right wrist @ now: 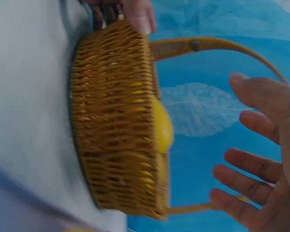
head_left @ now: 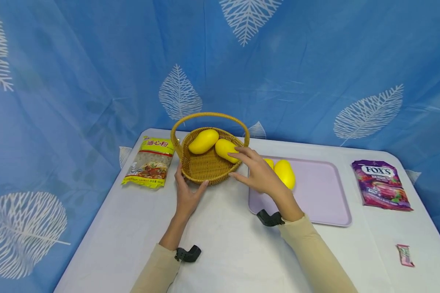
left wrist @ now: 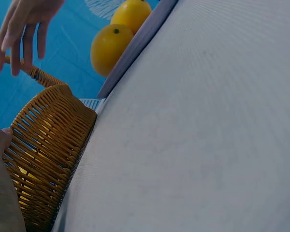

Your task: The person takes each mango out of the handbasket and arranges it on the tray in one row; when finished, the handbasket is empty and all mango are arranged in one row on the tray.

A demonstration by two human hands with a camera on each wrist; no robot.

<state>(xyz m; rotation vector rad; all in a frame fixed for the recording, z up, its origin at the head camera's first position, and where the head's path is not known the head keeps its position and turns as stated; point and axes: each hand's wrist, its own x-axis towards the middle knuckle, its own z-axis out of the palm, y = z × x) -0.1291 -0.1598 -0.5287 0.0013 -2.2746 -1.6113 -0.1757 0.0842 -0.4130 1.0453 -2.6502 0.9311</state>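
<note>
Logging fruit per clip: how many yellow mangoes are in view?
4. Two mangoes lie in the wicker basket: one at the back left, one right. Two sit on the pink tray: one clear, one partly behind the right hand.

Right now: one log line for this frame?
left hand: steadies basket | right hand: open beside basket | mangoes: two in basket, two on tray

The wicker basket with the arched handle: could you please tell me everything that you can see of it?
The round, golden-brown woven wicker basket stands upright on the white table, between a yellow packet of pasta and a lilac plastic tray. A single arched handle spans it from side to side. Its low wall is open weave, its floor tightly woven. Two yellow mango-shaped fruits lie inside, towards the back. The left hand rests against its near wall; the right hand hovers open at its right rim, fingers spread over one fruit.
</note>
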